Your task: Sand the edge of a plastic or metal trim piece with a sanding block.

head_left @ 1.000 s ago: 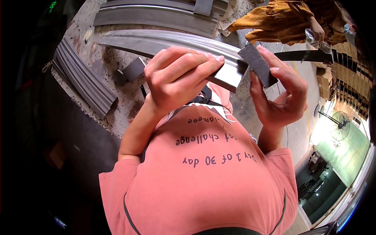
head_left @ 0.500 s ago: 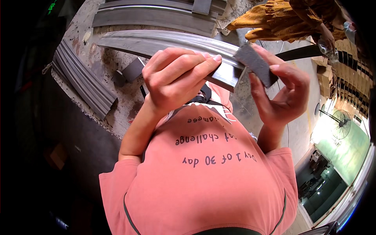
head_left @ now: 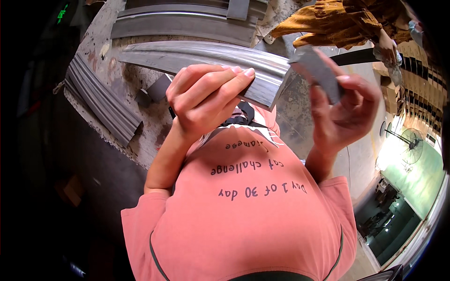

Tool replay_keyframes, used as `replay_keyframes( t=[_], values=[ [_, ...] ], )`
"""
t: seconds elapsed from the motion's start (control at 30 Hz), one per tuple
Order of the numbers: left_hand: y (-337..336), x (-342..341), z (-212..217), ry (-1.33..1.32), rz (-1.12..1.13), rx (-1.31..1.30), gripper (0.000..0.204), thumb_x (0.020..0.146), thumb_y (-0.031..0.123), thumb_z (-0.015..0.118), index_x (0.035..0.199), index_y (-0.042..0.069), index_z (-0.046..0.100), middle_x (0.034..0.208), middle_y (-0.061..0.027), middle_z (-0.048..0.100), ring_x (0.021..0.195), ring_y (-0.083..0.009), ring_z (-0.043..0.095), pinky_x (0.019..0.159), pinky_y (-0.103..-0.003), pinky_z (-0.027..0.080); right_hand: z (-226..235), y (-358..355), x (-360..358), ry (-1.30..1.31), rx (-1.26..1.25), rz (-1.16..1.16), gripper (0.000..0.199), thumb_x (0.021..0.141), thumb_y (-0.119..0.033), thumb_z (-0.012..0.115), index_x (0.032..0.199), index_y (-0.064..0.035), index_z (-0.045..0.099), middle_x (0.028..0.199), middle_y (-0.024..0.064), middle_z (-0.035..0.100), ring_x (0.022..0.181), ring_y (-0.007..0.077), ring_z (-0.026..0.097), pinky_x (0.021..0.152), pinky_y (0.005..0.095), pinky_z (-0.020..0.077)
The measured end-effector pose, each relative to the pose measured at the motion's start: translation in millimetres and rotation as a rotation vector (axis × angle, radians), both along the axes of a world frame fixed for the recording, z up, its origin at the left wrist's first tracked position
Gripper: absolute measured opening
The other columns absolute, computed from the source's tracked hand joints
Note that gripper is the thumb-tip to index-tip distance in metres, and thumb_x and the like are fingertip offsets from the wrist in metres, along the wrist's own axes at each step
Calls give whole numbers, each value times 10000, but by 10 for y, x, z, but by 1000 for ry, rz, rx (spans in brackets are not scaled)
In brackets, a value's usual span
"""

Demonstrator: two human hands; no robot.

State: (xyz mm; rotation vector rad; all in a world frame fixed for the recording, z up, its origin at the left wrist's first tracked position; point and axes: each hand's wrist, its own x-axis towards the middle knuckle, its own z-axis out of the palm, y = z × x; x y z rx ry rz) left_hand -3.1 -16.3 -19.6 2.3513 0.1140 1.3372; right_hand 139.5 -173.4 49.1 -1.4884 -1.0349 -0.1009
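Note:
My left hand [head_left: 201,96] grips a long grey moulding strip [head_left: 220,52] near its right end, fingertips on the top face and thumb out of sight. Grooves run along the strip, and its end is cut square. In my right hand [head_left: 344,110] is a dark grey sanding block [head_left: 316,70], pinched between thumb and fingers just right of the strip's cut end. The block looks slightly blurred, and a small gap seems to part it from the strip.
Similar grey strips lie on the worn, spotted table at the far side [head_left: 187,25] and in a stack at the left [head_left: 101,100]. A small grey block [head_left: 238,8] rests on the far strips. A person in an ochre garment [head_left: 328,23] is at the upper right. A fan [head_left: 410,145] stands farther right.
My right hand has moved to the right with the sanding block, away from the strip's end. The strip's end and my left hand have shifted slightly left and nearer.

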Motion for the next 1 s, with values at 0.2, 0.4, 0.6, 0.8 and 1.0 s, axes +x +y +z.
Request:
replay_keyframes(
  t=[0.2, 0.4, 0.6, 0.8, 1.0],
  values=[
    [-38, 67, -47, -56, 83, 1, 315, 631, 10, 781, 914, 148, 789, 814, 73, 675, 754, -111, 639, 636, -245, 502, -23, 42, -13, -273, -300, 126, 429, 777, 79, 759, 1110, 8, 498, 1083, 289, 690, 1073, 385, 691, 930, 415, 560],
    [-50, 33, -75, 4, 29, 23, 452, 528, -53, 717, 952, 88, 787, 877, 9, 706, 796, -172, 673, 698, -261, 560, -96, 90, -11, 36, -44, -38, 362, 744, 2, 813, 1024, -33, 586, 1043, 142, 753, 1021, 239, 732, 925, 355, 520],
    [-81, 79, -77, -45, 96, -5, 306, 637, 17, 778, 910, 155, 788, 813, 75, 675, 770, -109, 643, 646, -244, 485, -119, 60, 57, -259, -206, 60, 384, 749, -39, 823, 1039, -49, 572, 1044, 110, 760, 998, 216, 737, 960, 393, 507],
    [-85, 88, -103, -46, 88, 16, 306, 634, 22, 778, 913, 147, 787, 833, 70, 687, 784, -113, 652, 657, -246, 493, -22, -20, 66, -49, -132, 28, 407, 759, 82, 767, 1070, -10, 522, 1061, 206, 737, 1013, 218, 721, 963, 328, 500],
    [-95, 105, -116, -42, 93, 11, 312, 633, 22, 779, 918, 147, 789, 839, 65, 692, 781, -115, 653, 662, -251, 506, -6, -12, 16, -54, -224, 152, 422, 794, 46, 754, 1106, -34, 482, 1066, 252, 712, 1112, 353, 687, 1093, 451, 395]
  ],
)
